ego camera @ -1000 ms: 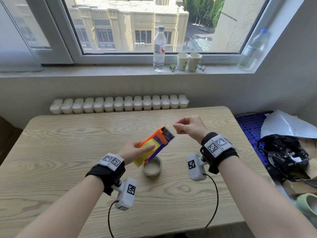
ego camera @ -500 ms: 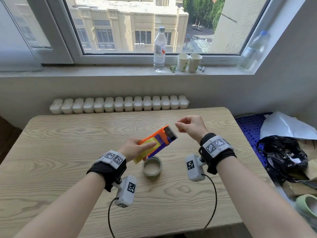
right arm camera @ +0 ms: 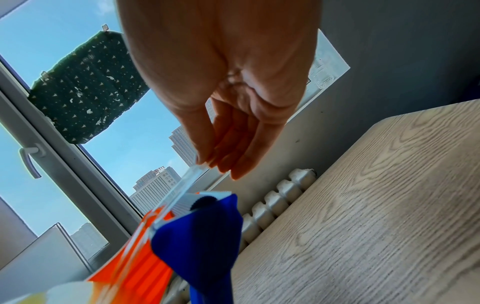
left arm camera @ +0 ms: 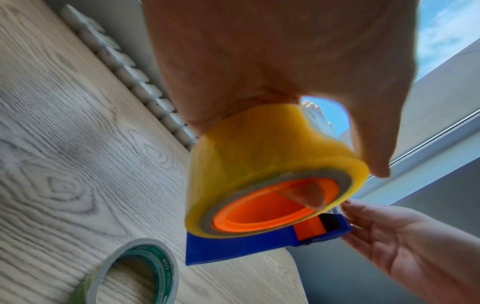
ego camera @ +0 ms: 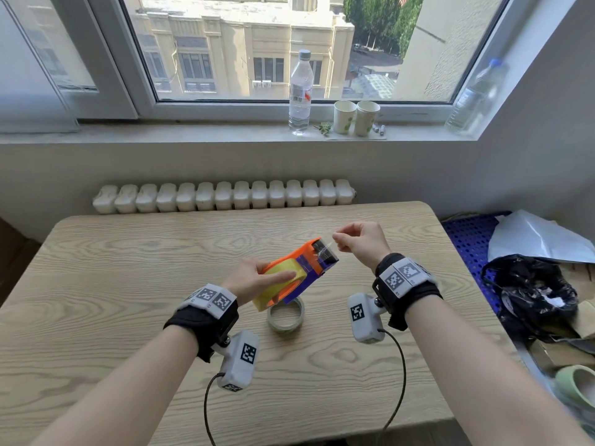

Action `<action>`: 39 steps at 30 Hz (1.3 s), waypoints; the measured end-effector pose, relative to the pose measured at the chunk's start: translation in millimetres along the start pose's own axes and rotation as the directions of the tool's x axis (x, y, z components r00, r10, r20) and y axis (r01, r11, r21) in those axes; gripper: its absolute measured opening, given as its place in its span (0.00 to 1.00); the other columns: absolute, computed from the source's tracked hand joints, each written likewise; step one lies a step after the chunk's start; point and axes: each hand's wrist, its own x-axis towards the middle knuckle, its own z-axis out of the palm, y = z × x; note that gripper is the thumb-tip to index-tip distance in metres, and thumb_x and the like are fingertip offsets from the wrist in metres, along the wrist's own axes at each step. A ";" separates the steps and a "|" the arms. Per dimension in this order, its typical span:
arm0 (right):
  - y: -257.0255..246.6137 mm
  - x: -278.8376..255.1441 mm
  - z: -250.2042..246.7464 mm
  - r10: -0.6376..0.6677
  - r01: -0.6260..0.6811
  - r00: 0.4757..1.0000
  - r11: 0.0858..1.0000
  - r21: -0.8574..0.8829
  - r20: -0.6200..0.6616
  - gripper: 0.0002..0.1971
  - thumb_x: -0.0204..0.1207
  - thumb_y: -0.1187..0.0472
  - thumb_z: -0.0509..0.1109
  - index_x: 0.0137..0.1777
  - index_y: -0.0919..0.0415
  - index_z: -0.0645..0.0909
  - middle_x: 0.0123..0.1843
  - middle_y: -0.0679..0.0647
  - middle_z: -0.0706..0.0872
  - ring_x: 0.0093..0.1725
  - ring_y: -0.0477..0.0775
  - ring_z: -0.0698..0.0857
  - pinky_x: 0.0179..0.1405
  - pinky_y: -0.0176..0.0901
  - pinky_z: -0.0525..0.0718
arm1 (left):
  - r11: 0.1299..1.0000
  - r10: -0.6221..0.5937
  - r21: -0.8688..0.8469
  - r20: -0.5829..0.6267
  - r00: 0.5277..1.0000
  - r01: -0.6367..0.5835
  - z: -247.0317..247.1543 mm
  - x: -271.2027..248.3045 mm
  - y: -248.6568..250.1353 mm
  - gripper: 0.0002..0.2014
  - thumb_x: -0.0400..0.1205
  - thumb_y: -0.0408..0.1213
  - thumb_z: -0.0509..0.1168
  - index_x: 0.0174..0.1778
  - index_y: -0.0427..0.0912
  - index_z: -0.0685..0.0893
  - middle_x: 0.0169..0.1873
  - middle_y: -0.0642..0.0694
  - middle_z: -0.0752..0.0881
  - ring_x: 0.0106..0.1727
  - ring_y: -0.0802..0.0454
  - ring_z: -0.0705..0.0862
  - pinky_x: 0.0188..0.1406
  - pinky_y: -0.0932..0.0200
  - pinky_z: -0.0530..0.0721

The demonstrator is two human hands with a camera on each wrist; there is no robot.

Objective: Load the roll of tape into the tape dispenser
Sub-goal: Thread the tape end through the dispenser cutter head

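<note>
Where the wall meets the window stands one wooden table [ego camera: 135, 284], the largest item in view, with one white radiator [ego camera: 222, 196] behind its far edge. On the windowsill [ego camera: 193, 132] stand two clear plastic bottles, one near the centre [ego camera: 300, 91] and one at the right end [ego camera: 473, 94], and two paper cups [ego camera: 355, 118] side by side, touching.

One tape dispenser [ego camera: 310, 268], orange and blue, is held tilted above the table, cutter end raised toward the window. One yellow roll of tape [left arm camera: 262, 164] is seated on the dispenser's orange hub. One second roll, a narrow ring of tape [ego camera: 286, 317], lies flat on the table directly beneath the dispenser.

Two hands are in view. The left hand [ego camera: 254, 280] grips the dispenser and roll together: the thumb lies across the roll's outer face in the head view, and one fingertip shows inside the hub in the left wrist view. The right hand [ego camera: 360, 241] is just beyond the cutter end, its thumb and fingertips [right arm camera: 207, 158] pinched narrowly on the free end of one clear tape strip [right arm camera: 185, 185], which runs taut from the dispenser's front up to the pinch.
</note>
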 end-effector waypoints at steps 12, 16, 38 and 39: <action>7.8 0.0 9.6 0.069 -0.068 0.997 0.998 -0.017 0.026 0.10 0.74 0.70 0.69 0.33 0.59 0.78 0.35 0.55 0.81 0.42 0.57 0.82 0.52 0.55 0.85 | 0.999 0.017 -0.031 0.025 1.000 -0.016 -0.3 -0.7 2.8 0.06 0.72 0.44 0.74 0.39 0.46 0.89 0.32 0.45 0.90 0.32 0.48 0.86 0.30 0.64 0.82; 6.5 -0.6 12.2 0.048 -0.048 0.999 0.998 0.030 0.019 0.08 0.75 0.66 0.70 0.35 0.58 0.77 0.37 0.53 0.81 0.45 0.56 0.81 0.51 0.51 0.83 | 0.999 0.006 -0.046 0.021 1.000 -0.005 -0.6 0.4 5.1 0.06 0.73 0.41 0.73 0.40 0.43 0.89 0.31 0.44 0.89 0.26 0.53 0.85 0.24 0.67 0.81; 3.9 -16.2 15.7 0.092 -0.108 0.976 0.991 0.074 0.198 0.27 0.77 0.47 0.65 0.69 0.63 0.66 0.60 0.58 0.79 0.56 0.54 0.82 0.57 0.52 0.82 | 0.998 0.060 0.008 -0.012 0.998 -0.059 0.7 -0.3 9.8 0.10 0.73 0.44 0.73 0.44 0.41 0.89 0.27 0.48 0.89 0.26 0.53 0.85 0.27 0.65 0.82; 4.8 -16.4 16.5 0.090 -0.102 0.976 0.993 0.052 0.199 0.28 0.75 0.48 0.68 0.70 0.63 0.65 0.60 0.59 0.79 0.57 0.55 0.82 0.57 0.52 0.82 | 0.998 0.070 0.008 -0.010 0.997 -0.070 1.5 -1.3 10.4 0.10 0.73 0.43 0.73 0.43 0.40 0.89 0.25 0.49 0.88 0.25 0.54 0.85 0.26 0.65 0.81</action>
